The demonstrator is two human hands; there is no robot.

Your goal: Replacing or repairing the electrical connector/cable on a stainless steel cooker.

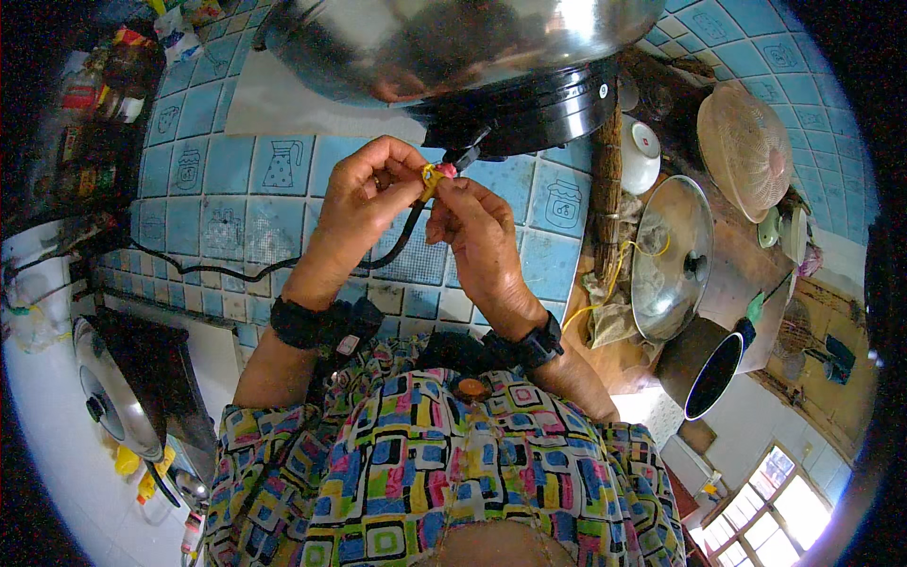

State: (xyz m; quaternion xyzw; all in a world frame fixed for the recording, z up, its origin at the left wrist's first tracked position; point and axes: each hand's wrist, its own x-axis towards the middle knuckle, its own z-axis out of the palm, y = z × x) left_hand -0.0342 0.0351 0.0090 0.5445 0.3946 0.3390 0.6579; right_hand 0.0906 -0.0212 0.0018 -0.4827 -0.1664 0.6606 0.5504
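Far left, dim shelf (94, 142) loaded with jars and packets, mostly lost in shadow. Below it, a round lid (123, 397) with a metal rim and black knob is seen. From there a thin black cable (222, 271) is strung in a wavy line over the desk (227, 170), which is faced with glossy blue tiles, some printed with line-drawn jars and jugs.

Centre: the left hand (364, 200) is curled, and a small crinkled yellow-and-pink piece (432, 176) is pinched between its thumb and fingertips. The same piece is gripped from the other side by the right hand (487, 236), lower fingers bent in. The piece is held above the tiles at the cable's upper end, just beside a black fitting (466, 151); whether it is wrapped around the cable can't be told. Both wrists are banded by black straps (540, 342). Above, a rounded, mirror-smooth steel pan (425, 42) is carried by a glossy black base (543, 104).

Right: a rough bark-covered post (607, 189), a smooth white bowl (642, 156), a clear glass lid (666, 274) with black knob, a dark pale-rimmed pot (682, 364) and a fine-meshed round basket (742, 142) are grouped.
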